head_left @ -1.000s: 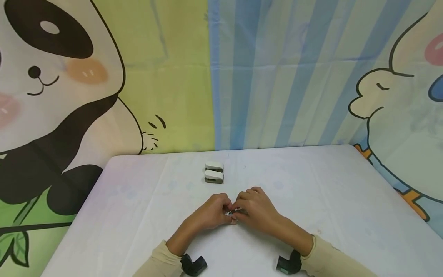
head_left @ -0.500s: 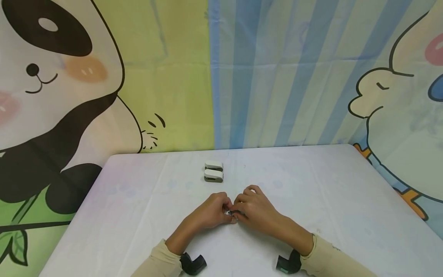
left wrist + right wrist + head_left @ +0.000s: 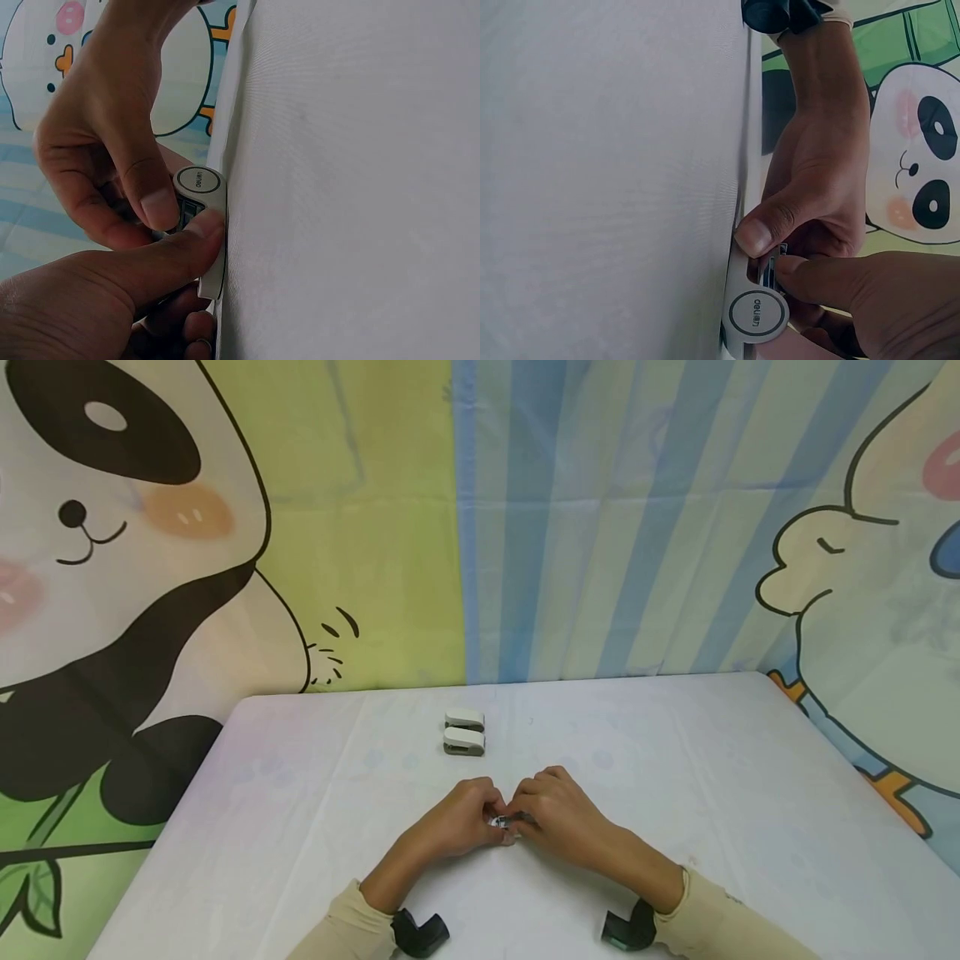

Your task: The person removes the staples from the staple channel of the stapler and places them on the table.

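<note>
Left thumb (image 3: 204,226) pressed flat on the body of the small white tool (image 3: 213,195), fingers of the left hand (image 3: 463,820) curled beneath: a clamp, presumably to steady it. Right hand (image 3: 561,823): thumb and finger brought close, pinching the metal inner part (image 3: 769,273) along the tool's side; probably held by the tip for fine control. Exact fingertip contact partly hidden. Tool sits between the two hands, at the near edge of the white table (image 3: 300,827) as the wrist views show it, round "deli" disc facing the cameras. Beyond the hands, two white-and-grey items (image 3: 464,742) lie side by side, well apart from the fingers, likely set there to leave working room. Backdrop: patterned curtain (image 3: 570,527).
</note>
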A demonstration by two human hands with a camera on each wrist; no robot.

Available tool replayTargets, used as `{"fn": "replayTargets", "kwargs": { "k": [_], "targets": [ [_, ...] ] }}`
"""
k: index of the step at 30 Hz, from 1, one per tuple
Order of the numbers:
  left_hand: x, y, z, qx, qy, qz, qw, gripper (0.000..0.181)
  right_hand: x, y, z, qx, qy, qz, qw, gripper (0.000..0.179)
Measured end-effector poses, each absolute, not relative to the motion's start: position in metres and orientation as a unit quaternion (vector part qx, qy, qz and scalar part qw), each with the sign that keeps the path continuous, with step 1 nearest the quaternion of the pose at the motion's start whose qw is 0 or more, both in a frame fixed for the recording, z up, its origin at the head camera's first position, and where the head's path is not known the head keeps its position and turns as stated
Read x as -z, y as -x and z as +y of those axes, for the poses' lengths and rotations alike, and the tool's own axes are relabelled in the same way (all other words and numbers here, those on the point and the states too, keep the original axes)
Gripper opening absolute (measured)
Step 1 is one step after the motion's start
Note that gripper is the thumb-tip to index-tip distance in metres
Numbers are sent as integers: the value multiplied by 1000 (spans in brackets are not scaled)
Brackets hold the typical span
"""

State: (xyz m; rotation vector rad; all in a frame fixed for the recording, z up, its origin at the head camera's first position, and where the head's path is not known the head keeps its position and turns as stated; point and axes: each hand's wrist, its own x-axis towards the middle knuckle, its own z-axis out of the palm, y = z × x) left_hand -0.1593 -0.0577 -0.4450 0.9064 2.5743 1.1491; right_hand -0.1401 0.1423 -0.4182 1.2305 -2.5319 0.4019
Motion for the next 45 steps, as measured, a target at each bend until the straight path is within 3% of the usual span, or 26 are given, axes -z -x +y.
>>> {"fn": "replayTargets", "kwargs": {
  "k": [11,26,45],
  "targets": [
    [443,163,-59,-385,-307,866,92,19,413,143,143,-126,-430,-885,124,18],
    [442,166,-61,-381,-298,870,95,19,403,150,147,-258,-379,-888,19,13],
    [447,161,-57,-390,-291,867,111,20,398,168,177,-307,-319,-894,62,16]
  ]
}}
